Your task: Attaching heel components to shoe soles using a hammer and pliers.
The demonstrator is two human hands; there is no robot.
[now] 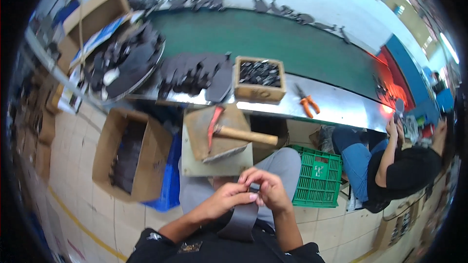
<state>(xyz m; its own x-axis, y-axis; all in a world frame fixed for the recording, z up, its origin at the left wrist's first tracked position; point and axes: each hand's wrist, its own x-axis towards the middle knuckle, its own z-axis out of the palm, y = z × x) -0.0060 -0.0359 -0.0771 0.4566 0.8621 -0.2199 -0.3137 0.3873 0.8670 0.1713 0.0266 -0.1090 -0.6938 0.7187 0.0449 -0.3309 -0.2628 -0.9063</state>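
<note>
Left hand (225,199) and right hand (269,188) meet over the lap, fingers of both pinched on the top end of a dark leather piece (242,219). Just beyond them: hammer (243,134) on a board. Farther out: wooden box (259,79), orange pliers (307,102) on the tabletop (341,104).

At the lower centre of the frame, both hands sit close over the lap, with open air just above them. Straight ahead, a wooden block (214,134) carrying a hammer (239,134) blocks the middle. Above it the metal bench edge (341,104) is crowded at upper left by dark cut pieces (195,73) and a small wooden box (260,79); orange pliers (307,103) lie on the barer stretch to the right. The green belt (273,39) beyond runs open. A cardboard box (129,153) closes the left, a green crate (317,176) and a seated person (395,165) the right.
</note>
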